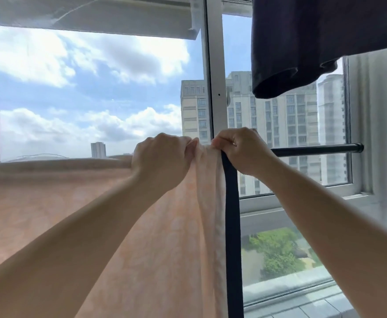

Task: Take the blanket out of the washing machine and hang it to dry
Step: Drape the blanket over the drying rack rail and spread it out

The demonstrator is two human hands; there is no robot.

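A pale peach blanket with a dark navy edge strip hangs draped over a dark horizontal rod in front of the window. It spreads from the left edge of view to the middle. My left hand grips the blanket's top fold on the rod. Right beside it, my right hand pinches the blanket's bunched right edge at the rod, where the navy strip begins. The rod's bare part runs on to the right.
A dark garment hangs from above at the upper right. A white window post stands behind the hands. A sill runs under the right pane, and tall buildings show outside.
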